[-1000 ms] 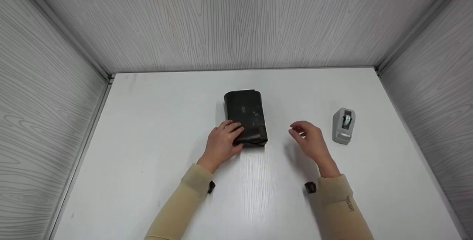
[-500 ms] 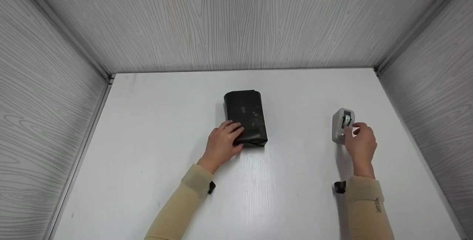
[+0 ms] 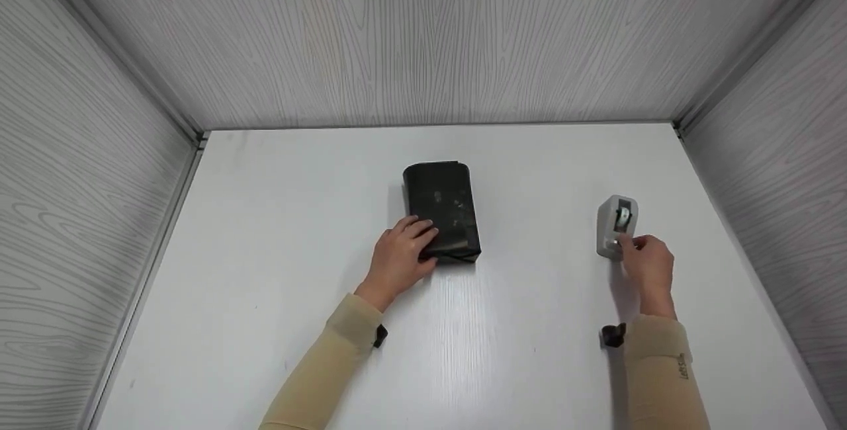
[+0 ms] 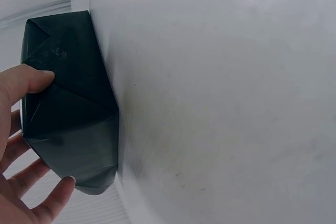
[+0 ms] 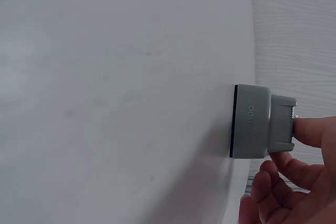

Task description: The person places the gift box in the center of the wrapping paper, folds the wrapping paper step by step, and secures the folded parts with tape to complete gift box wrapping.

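In the head view, a package (image 3: 442, 202) wrapped in glossy black sheet lies mid-table. My left hand (image 3: 397, 255) holds its near left corner, the fingers over the top and the thumb at the near end. The left wrist view shows the thumb against the folded end flaps of the package (image 4: 73, 77). Over on the right, my right hand (image 3: 650, 264) is at the front of a grey tape dispenser (image 3: 605, 228). Its thumb and forefinger pinch by the toothed cutter of the dispenser (image 5: 252, 121); the clear tape there is barely visible.
The white table (image 3: 298, 185) bears the package and the dispenser, well apart from each other. Grey wood-grain panels (image 3: 423, 40) rise along the back and both sides. A small black wrist camera (image 3: 613, 335) sits at the right sleeve cuff.
My right hand has moved right from beside the package to the tape dispenser, then slightly down to its cutter end. The left hand and the package stay put.
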`<move>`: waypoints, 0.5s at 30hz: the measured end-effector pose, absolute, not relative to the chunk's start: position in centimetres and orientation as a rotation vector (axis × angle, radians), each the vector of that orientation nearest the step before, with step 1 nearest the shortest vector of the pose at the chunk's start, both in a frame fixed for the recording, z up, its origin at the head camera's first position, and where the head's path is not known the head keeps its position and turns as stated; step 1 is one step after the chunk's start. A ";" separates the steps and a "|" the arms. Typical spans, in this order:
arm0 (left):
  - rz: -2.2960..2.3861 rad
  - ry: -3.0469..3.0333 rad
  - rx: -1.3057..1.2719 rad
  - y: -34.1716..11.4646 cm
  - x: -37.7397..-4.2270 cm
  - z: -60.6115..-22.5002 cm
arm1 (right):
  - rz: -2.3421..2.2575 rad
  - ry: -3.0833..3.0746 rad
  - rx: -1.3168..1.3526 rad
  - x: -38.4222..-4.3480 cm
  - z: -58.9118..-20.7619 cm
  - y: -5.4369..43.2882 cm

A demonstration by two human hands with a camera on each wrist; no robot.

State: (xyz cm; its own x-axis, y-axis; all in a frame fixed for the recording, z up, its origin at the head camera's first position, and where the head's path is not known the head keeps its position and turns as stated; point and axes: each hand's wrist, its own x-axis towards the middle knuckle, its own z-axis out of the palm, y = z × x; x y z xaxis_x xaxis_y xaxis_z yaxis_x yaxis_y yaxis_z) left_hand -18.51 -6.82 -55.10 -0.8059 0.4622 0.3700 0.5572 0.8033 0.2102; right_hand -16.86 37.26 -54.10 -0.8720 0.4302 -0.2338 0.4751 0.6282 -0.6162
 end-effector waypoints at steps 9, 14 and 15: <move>-0.453 -2.712 -0.770 -6.8 -18.5 -55.0 | -1.163 2.819 0.739 -17.2 -53.7 37.0; -0.452 -2.722 -0.762 -6.7 -18.5 -55.1 | -1.169 2.835 0.739 -17.3 -53.6 36.9; -0.456 -2.720 -0.764 -6.7 -18.5 -55.1 | -1.172 2.815 0.744 -17.3 -53.5 36.9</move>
State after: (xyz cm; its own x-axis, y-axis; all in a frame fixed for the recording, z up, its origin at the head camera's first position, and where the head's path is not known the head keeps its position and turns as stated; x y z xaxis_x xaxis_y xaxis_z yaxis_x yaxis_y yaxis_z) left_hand -18.46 -6.68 -55.09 -0.8215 0.4535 0.3456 0.5414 0.8105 0.2233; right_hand -17.34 36.89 -53.54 -0.8877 0.4240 -0.1793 0.4259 0.6088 -0.6693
